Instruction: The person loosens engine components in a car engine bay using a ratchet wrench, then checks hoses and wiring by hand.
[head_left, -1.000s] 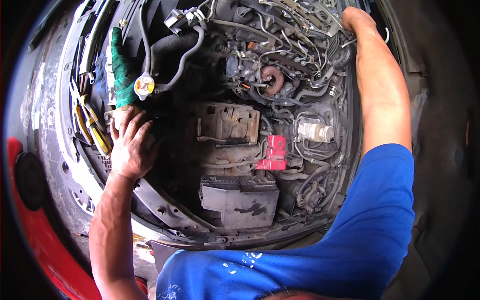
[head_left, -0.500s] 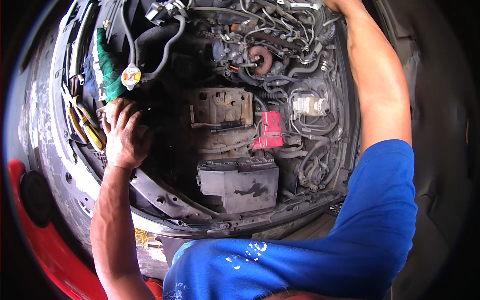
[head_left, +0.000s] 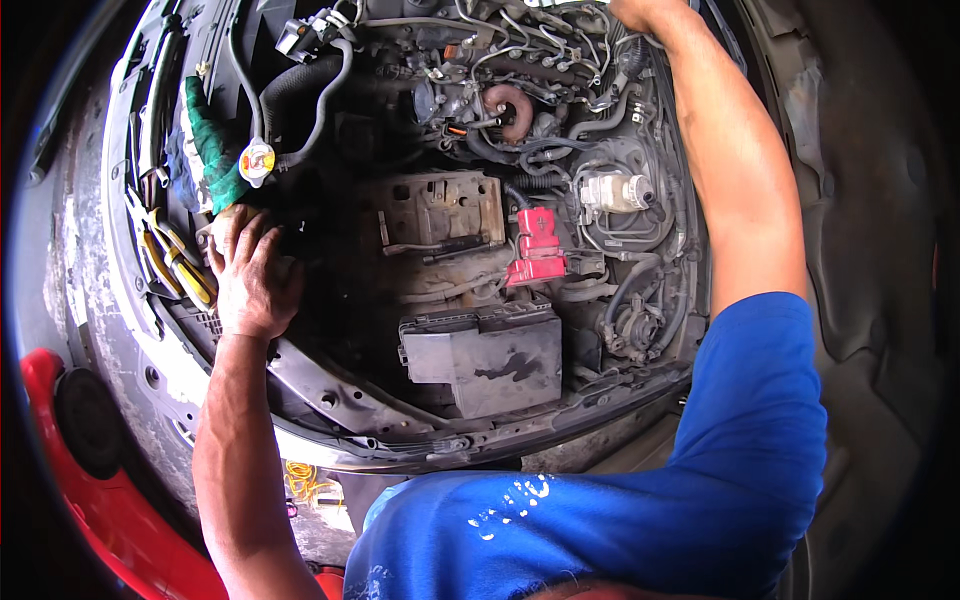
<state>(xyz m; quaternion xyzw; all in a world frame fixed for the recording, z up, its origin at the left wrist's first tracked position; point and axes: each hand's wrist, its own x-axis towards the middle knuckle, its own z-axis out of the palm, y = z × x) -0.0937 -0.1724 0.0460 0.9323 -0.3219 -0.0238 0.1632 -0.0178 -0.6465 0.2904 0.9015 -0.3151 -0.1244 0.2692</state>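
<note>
My left hand lies palm down at the front edge of an engine bay, with its fingers apart. Its fingertips rest by a pale rounded piece at the lower end of a green-wrapped object; what lies beneath the palm is hidden. Beside it, yellow-handled pliers and a yellow-handled screwdriver lie on the front panel. My right arm stretches along the right side to the top edge. There my right hand is cut off by the frame, its fingers out of sight, close to engine pipes and hoses.
A radiator cap sits right of the green wrap. Mid-bay are a rusty metal tray, a red terminal cover and a black fuse box. A fluid reservoir stands right. Something red curves at lower left.
The view has tilted and shifted slightly. My right hand has moved a little left along the top edge; my left hand keeps its place on the front edge.
</note>
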